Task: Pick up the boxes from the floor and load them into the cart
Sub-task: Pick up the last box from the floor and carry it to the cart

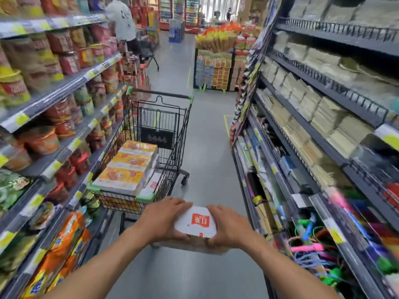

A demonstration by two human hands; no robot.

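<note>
I hold a white box [195,222] with a red logo between both hands, low in the aisle just in front of the cart. My left hand [163,219] grips its left side and my right hand [226,227] grips its right side. A tan box [194,247] shows just below it; I cannot tell whether the hands carry it too. The black wire cart [172,134] stands ahead and to the left, against the left shelves. Several orange and yellow boxes [129,167] lie stacked inside it, with a white box [152,184] beside them.
Shelves of snack bags and noodle cups [54,108] line the left; shelves of packets and coloured ropes [319,117] line the right. Grey floor [207,134] runs ahead to a display stand [218,59]. A person [124,22] stands far up the aisle, left.
</note>
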